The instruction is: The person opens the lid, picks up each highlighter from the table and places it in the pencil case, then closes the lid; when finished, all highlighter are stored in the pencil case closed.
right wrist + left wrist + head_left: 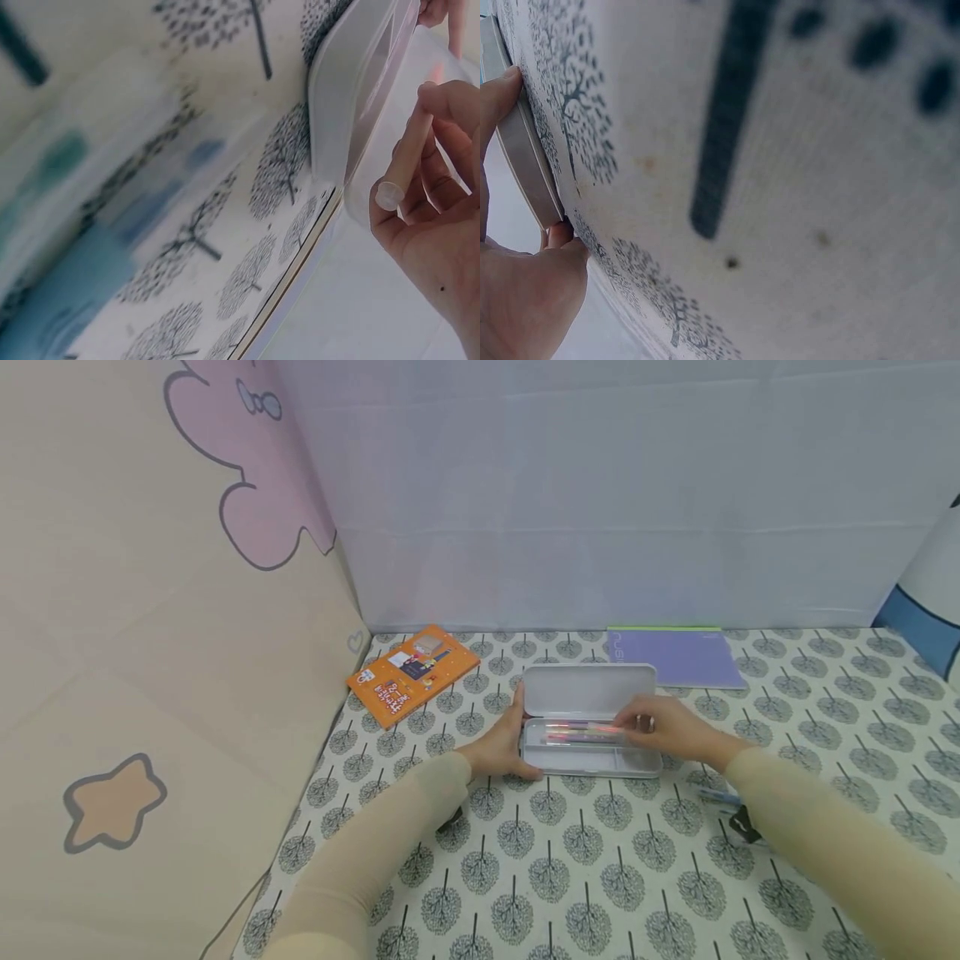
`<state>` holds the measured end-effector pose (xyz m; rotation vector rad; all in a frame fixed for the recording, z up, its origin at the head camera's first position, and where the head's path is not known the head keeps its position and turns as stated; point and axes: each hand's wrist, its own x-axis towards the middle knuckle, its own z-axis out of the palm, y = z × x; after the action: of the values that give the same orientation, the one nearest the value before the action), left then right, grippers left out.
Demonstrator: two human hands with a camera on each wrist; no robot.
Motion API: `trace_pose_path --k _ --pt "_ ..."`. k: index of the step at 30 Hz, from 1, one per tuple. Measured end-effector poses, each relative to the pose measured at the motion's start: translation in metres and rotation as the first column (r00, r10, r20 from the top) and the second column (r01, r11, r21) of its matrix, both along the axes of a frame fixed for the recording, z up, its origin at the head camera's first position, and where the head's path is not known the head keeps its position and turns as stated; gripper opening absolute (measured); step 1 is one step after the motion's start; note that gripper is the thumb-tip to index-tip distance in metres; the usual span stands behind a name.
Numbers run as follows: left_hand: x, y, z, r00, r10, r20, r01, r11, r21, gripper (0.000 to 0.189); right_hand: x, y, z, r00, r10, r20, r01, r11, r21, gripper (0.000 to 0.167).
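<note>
A white pencil case [567, 763] lies on the tabletop with its lid [588, 689] raised at the back. Several slim pink and purple pens [573, 732] lie in its rear compartment; the front one shows a divider. My left hand [501, 747] holds the left end of the case, its thumb on the front wall in the left wrist view. Over the right part of the case, my right hand [671, 728] pinches a pale pinkish pen [407, 154]. The round end of that pen faces the right wrist camera; its far tip points to the case.
An orange booklet [412, 675] lies at the back left. A purple notebook [675, 658] is behind the case to the right. Clear and blue pens [718, 796] lie beside my right sleeve, blurred in the right wrist view. Curtains stand behind and at left.
</note>
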<state>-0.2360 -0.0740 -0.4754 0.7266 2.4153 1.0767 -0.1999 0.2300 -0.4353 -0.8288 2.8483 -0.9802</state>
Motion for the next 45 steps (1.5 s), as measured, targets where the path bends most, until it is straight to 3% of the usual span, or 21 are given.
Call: trace_pose_path --k 7,17,23,31,37,45 --pt "-0.001 0.000 -0.003 0.999 -0.015 -0.042 0.015 1.000 0.014 0.155 -0.009 -0.023 -0.002 1.000 0.014 0.026 -0.014 1.000 -0.003 0.016" --pt "-0.002 0.000 -0.005 0.999 -0.006 -0.047 0.007 0.999 0.034 0.157 -0.019 -0.047 -0.011 0.997 0.056 0.045 -0.057 0.998 0.032 0.017" --pt "-0.002 0.001 -0.007 0.999 -0.008 -0.049 0.010 0.999 0.030 0.157 -0.019 -0.051 -0.014 0.997 0.032 0.068 -0.034 0.999 0.034 0.019" --pt "0.000 -0.001 -0.001 1.000 0.001 -0.016 -0.001 1.000 0.002 0.155 -0.015 -0.037 -0.012 0.998 0.002 0.055 -0.001 1.000 -0.016 0.033" --pt "0.000 -0.001 -0.001 1.000 -0.003 -0.026 0.003 1.000 -0.009 0.154 -0.005 -0.017 -0.010 0.999 -0.018 0.038 0.020 0.998 -0.057 0.047" --pt "-0.001 -0.001 -0.002 1.000 0.002 -0.021 -0.002 1.000 0.004 0.155 0.010 0.010 -0.002 0.997 -0.047 0.054 0.052 0.995 -0.083 0.051"
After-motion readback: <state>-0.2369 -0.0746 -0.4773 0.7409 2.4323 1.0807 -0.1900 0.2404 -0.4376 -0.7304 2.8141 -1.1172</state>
